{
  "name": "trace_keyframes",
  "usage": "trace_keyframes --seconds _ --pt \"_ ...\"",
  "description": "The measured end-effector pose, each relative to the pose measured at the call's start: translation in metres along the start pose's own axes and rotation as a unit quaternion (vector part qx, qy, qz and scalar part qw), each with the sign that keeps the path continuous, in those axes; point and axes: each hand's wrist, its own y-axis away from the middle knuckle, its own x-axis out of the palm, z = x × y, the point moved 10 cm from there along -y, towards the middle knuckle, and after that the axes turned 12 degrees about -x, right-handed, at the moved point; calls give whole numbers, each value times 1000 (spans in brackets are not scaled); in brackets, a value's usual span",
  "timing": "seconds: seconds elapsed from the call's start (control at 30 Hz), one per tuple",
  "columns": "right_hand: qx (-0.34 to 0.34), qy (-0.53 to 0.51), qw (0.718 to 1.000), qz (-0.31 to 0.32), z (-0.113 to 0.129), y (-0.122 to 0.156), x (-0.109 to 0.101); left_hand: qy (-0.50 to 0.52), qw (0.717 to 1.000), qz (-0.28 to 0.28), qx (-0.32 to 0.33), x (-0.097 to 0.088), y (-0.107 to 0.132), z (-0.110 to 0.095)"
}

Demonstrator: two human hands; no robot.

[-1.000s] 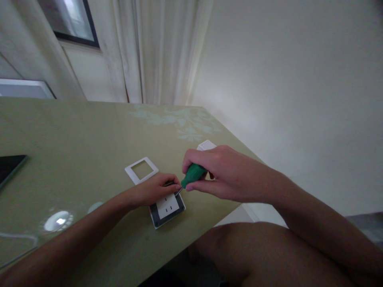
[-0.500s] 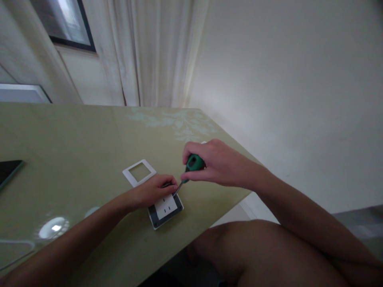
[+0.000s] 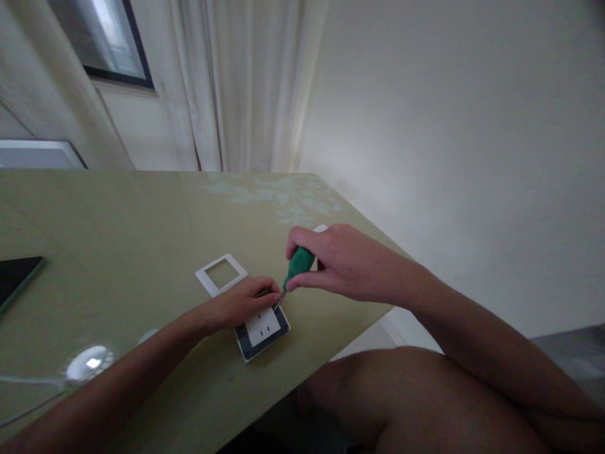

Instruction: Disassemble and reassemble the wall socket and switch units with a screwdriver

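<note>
A green-handled screwdriver [image 3: 299, 263] is gripped in my right hand [image 3: 340, 258], its shaft slanting down to the right edge of a wall socket [image 3: 263, 328]. The socket has a white face with slots and a dark surround, and lies on the table. Over its far part rests my left hand [image 3: 246, 299], fingers closed on its upper edge, hiding that end. Whether the screwdriver tip sits in a screw is too small to tell. Just beyond my left hand lies a white cover frame [image 3: 221, 274] with a rectangular opening.
The greenish table [image 3: 142, 233] has its near edge by my leg and a corner toward the wall. Partly behind my right hand is a small white object [image 3: 321, 228]. A dark flat object [image 3: 19, 277] lies at the left; a cable [image 3: 28, 380] runs at lower left.
The screwdriver handle has turned and tilted slightly in my right hand, which has shifted a little. My left hand stays on the socket.
</note>
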Motion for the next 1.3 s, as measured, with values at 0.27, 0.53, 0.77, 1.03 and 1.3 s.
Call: trace_keyframes --seconds 0.27,0.53,0.77,1.03,1.3 --pt "23 5 999 -32 1 6 2 3 1000 -4 -1 0 5 -6" --pt "-31 -88 994 -55 0 -3 4 8 1000 -7 3 -1 8 -10" --pt "112 48 987 -109 -24 2 3 -3 1000 -12 -10 3 1 4" --pt "49 -95 936 -336 -33 51 -31 -157 971 -182 19 -82 24 -16" --pt "42 -167 909 -379 -50 74 -27 -414 883 -200 -89 -133 32 47"
